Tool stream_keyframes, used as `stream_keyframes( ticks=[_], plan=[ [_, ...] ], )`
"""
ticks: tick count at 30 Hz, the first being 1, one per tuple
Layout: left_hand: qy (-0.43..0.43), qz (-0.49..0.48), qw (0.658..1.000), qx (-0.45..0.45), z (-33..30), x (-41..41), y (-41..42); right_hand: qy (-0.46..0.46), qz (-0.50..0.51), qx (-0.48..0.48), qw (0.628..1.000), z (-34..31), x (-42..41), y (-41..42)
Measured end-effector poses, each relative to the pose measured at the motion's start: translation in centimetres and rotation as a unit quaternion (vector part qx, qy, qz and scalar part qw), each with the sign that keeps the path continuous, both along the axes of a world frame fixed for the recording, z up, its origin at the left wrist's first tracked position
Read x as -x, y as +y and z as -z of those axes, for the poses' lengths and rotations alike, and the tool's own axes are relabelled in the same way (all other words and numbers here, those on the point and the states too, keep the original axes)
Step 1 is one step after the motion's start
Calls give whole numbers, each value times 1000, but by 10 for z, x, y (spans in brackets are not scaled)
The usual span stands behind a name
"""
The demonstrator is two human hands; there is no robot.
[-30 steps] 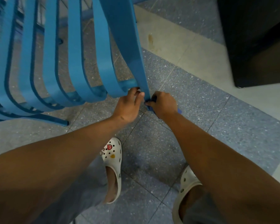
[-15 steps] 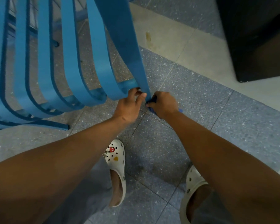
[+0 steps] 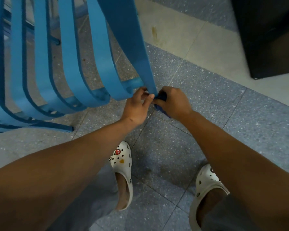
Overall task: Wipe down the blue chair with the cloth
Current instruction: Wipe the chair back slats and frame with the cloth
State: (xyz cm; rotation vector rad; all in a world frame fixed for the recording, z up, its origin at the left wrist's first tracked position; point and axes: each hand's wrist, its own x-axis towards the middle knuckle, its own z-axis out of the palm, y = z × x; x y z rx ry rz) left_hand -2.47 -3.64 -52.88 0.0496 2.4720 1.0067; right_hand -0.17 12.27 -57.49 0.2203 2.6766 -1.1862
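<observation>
Head view. Step in hand, by my reading: wiping the lowest end of the outermost slat of the blue metal slatted chair. Right hand has its fingers curled round a dark blue cloth, bunched against the slat edge just beyond the fingertips. Left hand pinches the slat end, thumb and fingers closed on it, steadying. Hands nearly touching.

Next move likely calls for sliding the cloth up the slat while the left hand keeps hold; the inner slats look unwiped, though I cannot tell.

Surface: speckled grey-blue tiled floor with a pale cream band beyond the fingers. Dark cabinet far right. White perforated clogs below the wrists.
</observation>
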Motion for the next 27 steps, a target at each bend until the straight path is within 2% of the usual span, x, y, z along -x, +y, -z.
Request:
stream_keyframes(
  ticks=[2, 4, 6, 8, 10, 12, 15, 17, 18, 20, 22, 27],
  plan=[
    [7, 1, 1000, 4, 2, 0, 0, 82, -6, 16, 996, -5, -1, 6],
    [8, -2, 1000, 3, 3, 0, 1, 106, -9, 13, 994, -5, -2, 8],
    [2, -4, 1000, 1, 4, -2, 2, 42, -9, -9, 999, 2, -2, 2],
    [-2, -5, 1000, 7, 2, -4, 2, -71, 0, -44, 997, 10, 1, -5],
    [-7, 2, 1000, 10, 1, -1, 1, -115, 3, -67, 991, 12, 4, -8],
    [-20, 14, 1000, 11, 2, 4, -2, -71, 3, -48, 996, 9, 3, -5],
    [-31, 31, 999, 22, 6, 8, -7, 81, 2, -9, 997, 4, -5, 2],
    [-34, 30, 999, 21, 8, 8, -7, 112, -1, -3, 994, 6, -7, 3],
    [-35, 29, 999, 18, 7, 8, -6, 88, 3, -12, 996, 11, -6, 2],
    [-34, 28, 999, 13, 5, 8, -5, -35, 29, -42, 998, 20, -5, -3],
    [-37, 24, 999, 3, 5, 7, -5, -165, 91, -7, 982, 34, -8, -2],
    [-55, 51, 997, 4, 17, -3, -8, -218, 187, 112, 951, 62, -39, 4]
  ],
)
